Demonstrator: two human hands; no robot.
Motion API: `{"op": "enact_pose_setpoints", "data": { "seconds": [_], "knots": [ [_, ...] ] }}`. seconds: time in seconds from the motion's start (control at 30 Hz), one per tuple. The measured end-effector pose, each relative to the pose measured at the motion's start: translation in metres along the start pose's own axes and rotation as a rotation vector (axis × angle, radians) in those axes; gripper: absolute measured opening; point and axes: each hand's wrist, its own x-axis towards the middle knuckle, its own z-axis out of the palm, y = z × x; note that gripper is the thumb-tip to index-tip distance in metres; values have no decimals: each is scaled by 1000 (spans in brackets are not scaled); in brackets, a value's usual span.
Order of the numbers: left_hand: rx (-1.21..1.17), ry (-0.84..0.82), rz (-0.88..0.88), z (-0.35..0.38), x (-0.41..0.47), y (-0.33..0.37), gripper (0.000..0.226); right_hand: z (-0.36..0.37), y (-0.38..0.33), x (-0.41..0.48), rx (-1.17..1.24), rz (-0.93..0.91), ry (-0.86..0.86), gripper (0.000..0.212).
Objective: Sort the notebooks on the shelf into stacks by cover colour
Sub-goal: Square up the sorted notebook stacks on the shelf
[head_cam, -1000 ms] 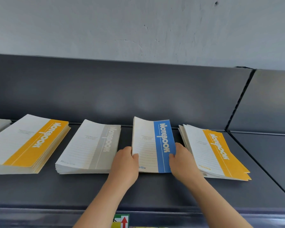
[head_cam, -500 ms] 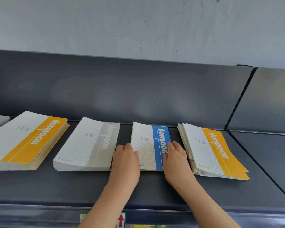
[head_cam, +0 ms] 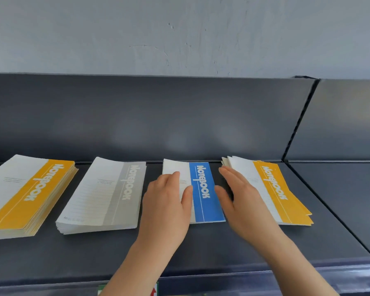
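1. Tilted up off the shelf a second ago between both hands, the blue notebook now lies flat. It sits between the grey stack and the right yellow stack, apart from both.
2. Left hand stays on the notebook's white half, fingers straight and pressing flat, thumb along the edge of the blue band. It grips nothing.
3. Right hand has come off the blue cover and swung right. It is open and holds nothing, fingers straight and together, in the gap beside the right yellow stack. Motion blur hides whether the fingertips touch that stack's left edge.
4. Placing the blue one looks finished, and it starts a thin blue pile.
5. Yellow is still split. The right yellow stack is fanned and uneven, and a thicker left yellow stack lies beyond the grey one. Merging the two seems the likely next step, and the right hand appears headed for it.
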Motion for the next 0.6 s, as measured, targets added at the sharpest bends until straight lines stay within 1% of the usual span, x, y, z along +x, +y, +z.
{"op": "enact_pose_setpoints", "data": {
  "seconds": [0.1, 0.17, 0.27, 0.37, 0.4, 0.43, 0.5, 0.6],
  "knots": [
    [-78, -62, 41, 7, 5, 13, 41, -16, 20, 0, -70, 54, 41, 48],
    [-189, -117, 33, 16, 9, 28, 39, -29, 41, 1, -89, 146, 64, 50],
    [-335, -291, -58, 34, 14, 53, 43, -53, 72, 5, -62, 324, 66, 44],
    [-358, -459, -179, 49, 26, 78, 36, -70, 106, 17, -18, 531, -18, 47],
    [-373, -501, -227, 53, 31, 86, 33, -72, 118, 21, -6, 579, -46, 35],
    [-403, -535, -291, 58, 35, 92, 29, -74, 127, 25, 7, 620, -65, 19],
    [-490, -562, -416, 68, 43, 103, 23, -73, 144, 32, 35, 627, -96, 24],
    [-637, -549, -525, 84, 55, 105, 30, -69, 156, 35, 77, 544, -120, 17]
  ]
}}
